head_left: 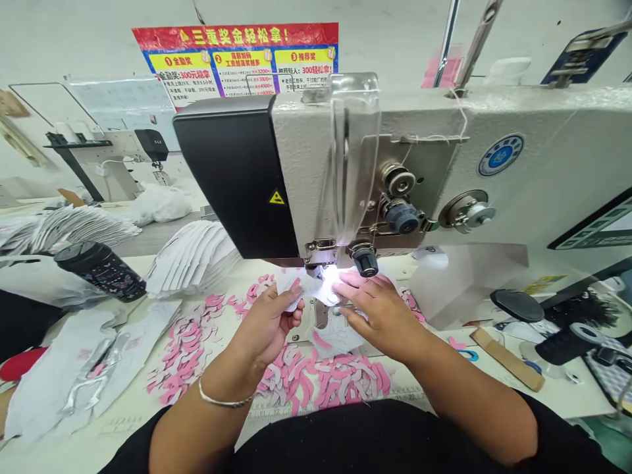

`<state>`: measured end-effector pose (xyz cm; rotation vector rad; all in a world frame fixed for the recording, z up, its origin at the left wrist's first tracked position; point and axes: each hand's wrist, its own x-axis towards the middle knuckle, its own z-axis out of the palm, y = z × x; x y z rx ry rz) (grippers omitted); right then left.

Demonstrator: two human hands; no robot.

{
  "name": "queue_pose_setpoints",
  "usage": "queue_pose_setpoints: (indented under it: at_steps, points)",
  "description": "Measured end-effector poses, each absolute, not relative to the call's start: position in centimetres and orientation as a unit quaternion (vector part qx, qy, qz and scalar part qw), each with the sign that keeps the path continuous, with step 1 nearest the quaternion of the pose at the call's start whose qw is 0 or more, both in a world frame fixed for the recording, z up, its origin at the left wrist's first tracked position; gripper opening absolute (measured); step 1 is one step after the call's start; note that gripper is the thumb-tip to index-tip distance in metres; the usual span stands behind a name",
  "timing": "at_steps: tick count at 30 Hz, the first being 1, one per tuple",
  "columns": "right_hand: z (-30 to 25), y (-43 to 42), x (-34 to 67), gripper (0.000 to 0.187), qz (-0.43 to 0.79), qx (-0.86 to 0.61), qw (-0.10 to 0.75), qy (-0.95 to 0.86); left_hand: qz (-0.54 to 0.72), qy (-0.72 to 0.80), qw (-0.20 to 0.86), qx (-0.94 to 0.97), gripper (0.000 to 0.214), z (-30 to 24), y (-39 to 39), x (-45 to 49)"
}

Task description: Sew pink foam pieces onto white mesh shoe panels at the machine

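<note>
My left hand [269,322] is closed in a pinch on the left edge of a white fabric piece [309,286] with a pink strip on it, held under the lit needle of the sewing machine [395,171]. My right hand [378,309] lies flat with fingers stretched out, pressing the same piece down just right of the needle. A silver bracelet circles my left wrist.
Several pink cut shapes [326,382] lie strewn on the white table [123,421] in front of me. White fabric stacks [192,257] and a dark patterned bottle [101,270] sit at the left. A brown strip [506,359] and black parts lie at the right.
</note>
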<state>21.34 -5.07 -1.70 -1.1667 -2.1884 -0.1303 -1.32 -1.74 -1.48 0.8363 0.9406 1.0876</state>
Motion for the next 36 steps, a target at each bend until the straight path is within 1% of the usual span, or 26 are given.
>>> queue_pose_setpoints:
  at_steps: [3,6,8,9,10,11,13,18,21,24,26,30,36]
  points:
    - [-2.4,-4.3,20.4,0.03,-0.065,-0.45,0.342,-0.823,0.46,0.413,0.678,0.399,0.024,-1.5,-2.4,-2.3]
    - [-3.1,-4.1,20.4,0.03,-0.077,-0.434,0.377,-0.814,0.488,0.422,0.626,0.438,0.023,-1.5,-2.4,-4.7]
    - [-3.7,-4.1,20.8,0.032,-0.083,-0.423,0.386,-0.816,0.518,0.481,0.523,0.476,0.026,-2.0,-2.1,-7.3]
    - [-4.0,-4.2,21.1,0.033,-0.087,-0.416,0.391,-0.816,0.519,0.533,0.447,0.497,0.026,-2.3,-2.0,-8.8]
    - [-4.3,-4.3,21.5,0.033,-0.093,-0.407,0.401,-0.815,0.494,0.598,0.358,0.521,0.027,-2.8,-1.9,-10.3]
    - [-4.6,-4.4,21.9,0.033,-0.098,-0.4,0.422,-0.808,0.441,0.661,0.274,0.541,0.028,-3.3,-1.8,-11.8]
    - [-5.4,-4.7,22.7,0.03,-0.097,-0.391,0.463,-0.79,0.364,0.725,0.208,0.547,0.025,-4.4,-1.6,-14.4]
    - [-7.1,-4.8,24.7,0.022,-0.065,-0.466,0.55,-0.69,0.206,0.79,0.15,0.557,0.01,-6.2,0.2,-17.8]
    - [-7.8,-4.4,25.1,0.02,-0.047,-0.492,0.57,-0.656,0.136,0.802,0.127,0.567,0.015,-6.7,2.3,-18.2]
    - [-8.3,-4.0,25.3,0.02,-0.036,-0.481,0.579,-0.658,0.075,0.799,0.13,0.582,0.03,-6.9,4.9,-17.9]
    - [-8.5,-3.8,25.4,0.02,-0.032,-0.474,0.579,-0.663,0.043,0.797,0.127,0.589,0.035,-7.0,6.7,-17.6]
    - [-8.9,-3.6,25.5,0.021,-0.023,-0.485,0.569,-0.664,-0.009,0.797,0.12,0.592,0.036,-7.4,9.8,-17.4]
    - [-8.9,-3.5,25.5,0.023,-0.003,-0.48,0.562,-0.673,-0.07,0.801,0.147,0.576,0.036,-8.5,11.9,-17.9]
